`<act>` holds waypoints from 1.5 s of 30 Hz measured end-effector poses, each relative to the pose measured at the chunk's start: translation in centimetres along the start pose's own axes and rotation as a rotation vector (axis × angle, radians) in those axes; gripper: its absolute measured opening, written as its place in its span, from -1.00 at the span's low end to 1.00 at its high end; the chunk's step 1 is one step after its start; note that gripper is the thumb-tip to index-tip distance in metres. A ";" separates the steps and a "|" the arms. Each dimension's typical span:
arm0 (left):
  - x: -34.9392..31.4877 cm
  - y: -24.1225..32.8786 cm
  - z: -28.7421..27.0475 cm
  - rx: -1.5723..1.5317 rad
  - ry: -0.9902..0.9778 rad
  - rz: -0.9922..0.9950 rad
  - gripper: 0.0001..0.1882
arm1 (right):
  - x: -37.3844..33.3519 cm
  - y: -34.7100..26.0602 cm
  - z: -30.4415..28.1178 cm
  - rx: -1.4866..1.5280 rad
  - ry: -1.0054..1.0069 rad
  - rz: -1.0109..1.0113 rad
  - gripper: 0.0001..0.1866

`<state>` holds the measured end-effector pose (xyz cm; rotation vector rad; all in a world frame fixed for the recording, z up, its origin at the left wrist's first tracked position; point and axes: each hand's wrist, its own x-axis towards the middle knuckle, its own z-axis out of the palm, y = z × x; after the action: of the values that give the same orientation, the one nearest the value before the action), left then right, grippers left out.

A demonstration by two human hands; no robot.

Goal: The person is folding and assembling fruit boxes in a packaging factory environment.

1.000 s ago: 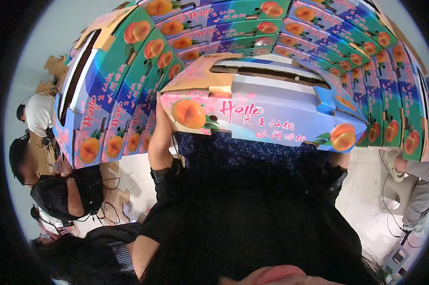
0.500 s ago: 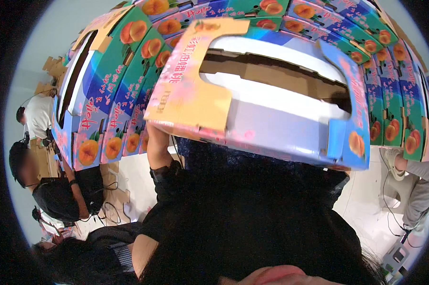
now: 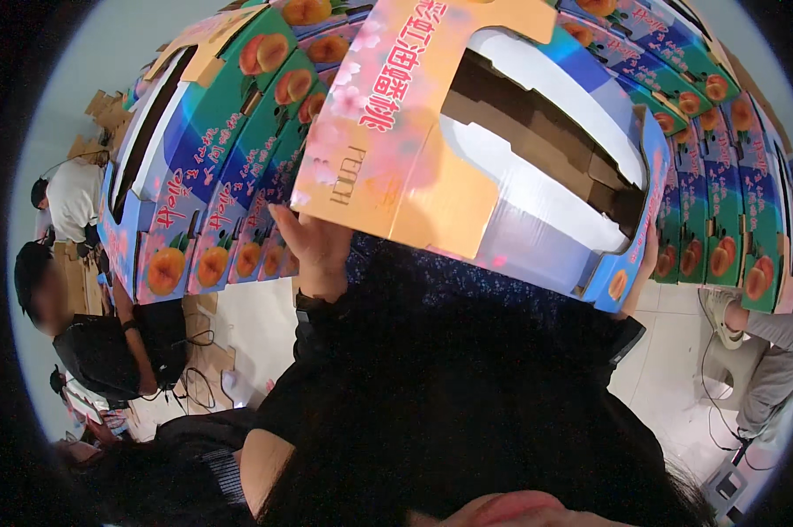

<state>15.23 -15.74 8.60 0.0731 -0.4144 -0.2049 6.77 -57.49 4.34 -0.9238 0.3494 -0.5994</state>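
Note:
A printed cardboard fruit box (image 3: 418, 189), orange at its left end and lilac-blue at the right, is held up in front of my body. Its long cut-out opening faces up and shows a brown inside, and the right end slants lower than the left. My left hand (image 3: 319, 250) grips the lower left corner, thumb showing and fingers partly hidden by the cardboard. Along the right end, my right hand (image 3: 642, 268) presses against the side, with most of its fingers out of sight behind the box.
Stacks of similar fruit boxes stand on the left (image 3: 203, 167), on the right (image 3: 721, 193) and behind the held one. At far left, a person in black (image 3: 106, 356) and one in white (image 3: 71, 202) are nearby. A grey-trousered leg (image 3: 774, 369) and cables are at right.
The box has risen, its left end swinging up and its slant growing steeper. My left hand, mostly hidden before, now shows at the corner; part of my right hand shows too.

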 end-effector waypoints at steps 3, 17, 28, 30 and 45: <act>-0.5 -1.1 1.3 0.340 -0.053 0.105 -0.16 | -0.9 1.5 -1.1 0.010 -0.018 0.056 -0.41; -2.6 -2.6 -0.4 1.331 0.604 0.376 -0.16 | -2.6 2.5 -3.6 0.054 -0.559 0.283 -0.35; -4.9 -1.4 1.1 1.057 0.605 0.088 0.05 | 0.3 1.6 -4.4 0.187 -0.213 0.025 -0.26; -4.6 -1.1 -0.3 0.870 0.517 0.075 -0.08 | 0.6 0.3 -3.1 -0.075 0.215 -0.129 -0.18; 1.9 -7.5 2.3 0.935 0.055 -0.190 -0.09 | 1.0 -11.4 1.3 -0.592 -0.713 0.118 0.10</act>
<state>14.65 -23.49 10.58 1.0375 -0.4202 -0.1807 4.48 -62.48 14.47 -1.5995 -0.0778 -0.0185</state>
